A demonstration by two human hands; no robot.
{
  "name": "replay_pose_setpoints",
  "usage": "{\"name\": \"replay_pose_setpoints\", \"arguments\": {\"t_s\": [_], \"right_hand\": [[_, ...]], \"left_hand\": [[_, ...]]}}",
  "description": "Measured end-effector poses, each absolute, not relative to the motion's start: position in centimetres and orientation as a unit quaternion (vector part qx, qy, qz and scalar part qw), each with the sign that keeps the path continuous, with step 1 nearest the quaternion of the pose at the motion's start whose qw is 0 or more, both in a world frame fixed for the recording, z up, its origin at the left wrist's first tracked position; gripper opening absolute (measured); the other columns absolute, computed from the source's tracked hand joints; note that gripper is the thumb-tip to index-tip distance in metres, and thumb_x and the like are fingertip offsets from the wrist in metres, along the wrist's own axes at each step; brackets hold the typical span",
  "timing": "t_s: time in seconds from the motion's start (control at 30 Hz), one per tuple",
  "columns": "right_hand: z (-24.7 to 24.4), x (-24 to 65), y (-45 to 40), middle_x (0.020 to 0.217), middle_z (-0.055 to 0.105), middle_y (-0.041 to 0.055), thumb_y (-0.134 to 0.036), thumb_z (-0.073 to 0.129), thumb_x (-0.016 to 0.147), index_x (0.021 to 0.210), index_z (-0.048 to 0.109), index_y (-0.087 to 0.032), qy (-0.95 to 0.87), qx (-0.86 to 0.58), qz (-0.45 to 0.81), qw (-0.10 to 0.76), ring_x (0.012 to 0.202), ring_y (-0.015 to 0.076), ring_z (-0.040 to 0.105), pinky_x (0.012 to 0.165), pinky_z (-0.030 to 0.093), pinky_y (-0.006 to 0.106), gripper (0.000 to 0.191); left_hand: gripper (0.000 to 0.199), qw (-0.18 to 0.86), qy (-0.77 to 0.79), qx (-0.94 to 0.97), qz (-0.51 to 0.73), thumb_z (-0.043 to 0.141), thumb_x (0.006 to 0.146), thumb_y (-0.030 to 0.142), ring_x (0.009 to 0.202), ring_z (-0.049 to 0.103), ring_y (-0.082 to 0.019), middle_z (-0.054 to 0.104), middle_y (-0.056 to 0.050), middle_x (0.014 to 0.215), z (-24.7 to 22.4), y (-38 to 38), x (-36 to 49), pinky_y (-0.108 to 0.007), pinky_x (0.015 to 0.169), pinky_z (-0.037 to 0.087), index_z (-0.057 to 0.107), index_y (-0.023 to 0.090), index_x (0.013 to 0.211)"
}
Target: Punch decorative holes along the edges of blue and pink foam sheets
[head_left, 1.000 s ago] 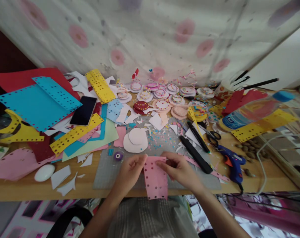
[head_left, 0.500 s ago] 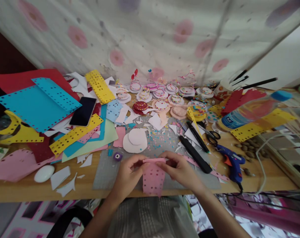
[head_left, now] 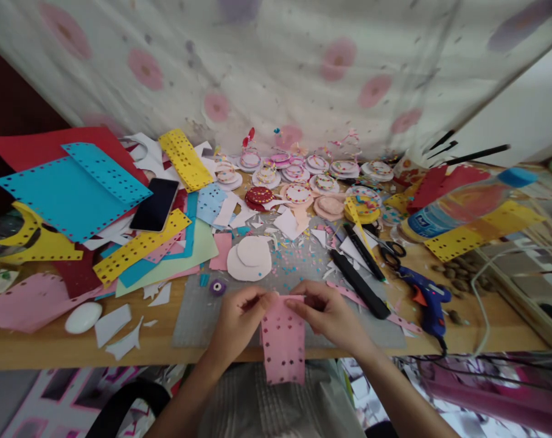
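Note:
Between my two hands hangs a piece of pink paper (head_left: pixel 283 350) with punched holes in it, over the front edge of the table. My left hand (head_left: pixel 241 316) pinches its upper left corner with thumb and fingers. At the upper right corner my right hand (head_left: pixel 328 313) grips it the same way. Just beyond them, white paper rounds (head_left: pixel 249 260) lie stacked on the grey cutting mat (head_left: pixel 196 325). A small purple paper roll (head_left: pixel 218 287) sits near my left hand. A pink punched strip (head_left: pixel 349 293) lies partly behind my right hand.
Two black pens, one thick (head_left: pixel 358 285), scissors (head_left: pixel 391 252) and a blue glue gun (head_left: pixel 426 298) lie to the right, near a bottle (head_left: pixel 458 207). Coloured sheets (head_left: pixel 52 194) and a phone (head_left: pixel 154 204) cover the left. Several decorated paper rounds (head_left: pixel 298 193) line the back.
The pink paper now hangs lower and shows more of its length below my hands. Both hands keep their pinch in nearly the same place.

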State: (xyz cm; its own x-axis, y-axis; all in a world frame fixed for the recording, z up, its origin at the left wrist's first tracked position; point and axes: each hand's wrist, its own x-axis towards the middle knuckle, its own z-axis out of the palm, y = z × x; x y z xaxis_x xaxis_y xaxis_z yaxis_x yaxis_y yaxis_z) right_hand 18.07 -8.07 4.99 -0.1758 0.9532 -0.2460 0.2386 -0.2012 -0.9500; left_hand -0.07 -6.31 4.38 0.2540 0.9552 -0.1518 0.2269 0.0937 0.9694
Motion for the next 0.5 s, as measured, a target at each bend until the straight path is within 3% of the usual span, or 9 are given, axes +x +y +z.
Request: {"name": "replay_pose_setpoints", "arguments": {"t_s": [0.13,0.3,0.5], "right_hand": [[5.06,18.03,-8.04,0.049,0.037,-0.0075,-0.048,0.058,0.083,0.064,0.054,-0.018,-0.533,-0.537,0.562,0.335,0.039,0.0058,0.034,0.037,0.022,0.021,0.036],[4.86,18.09,-8.16,0.051,0.039,-0.0065,-0.049,0.057,0.083,0.064,0.054,-0.018,-0.536,-0.539,0.553,0.34,0.041,0.0061,0.035,0.038,0.023,0.021,0.037],[4.8,17.96,-8.41,0.056,0.046,-0.0042,-0.044,0.059,0.083,0.074,0.061,-0.017,-0.575,-0.538,0.517,0.335,0.047,0.0081,0.038,0.042,0.027,0.021,0.029]], "left_hand": [[0.037,0.537,0.504,0.584,0.342,0.053,0.085,0.04,0.052,0.041,-0.01,0.043,0.004,0.052,4.21,-6.36,-0.08,-0.02,0.049,0.031,0.054,0.015,0.057],[0.017,0.556,0.475,0.592,0.339,0.062,0.08,0.033,0.07,0.056,-0.014,0.063,-0.002,0.075,4.49,-6.52,-0.34,-0.021,0.061,0.043,0.065,0.016,0.082],[0.021,0.524,0.464,0.637,0.323,0.06,0.082,0.029,0.061,0.052,-0.012,0.058,0.0,0.061,4.91,-6.45,-0.18,-0.021,0.058,0.039,0.063,0.015,0.066]]}}
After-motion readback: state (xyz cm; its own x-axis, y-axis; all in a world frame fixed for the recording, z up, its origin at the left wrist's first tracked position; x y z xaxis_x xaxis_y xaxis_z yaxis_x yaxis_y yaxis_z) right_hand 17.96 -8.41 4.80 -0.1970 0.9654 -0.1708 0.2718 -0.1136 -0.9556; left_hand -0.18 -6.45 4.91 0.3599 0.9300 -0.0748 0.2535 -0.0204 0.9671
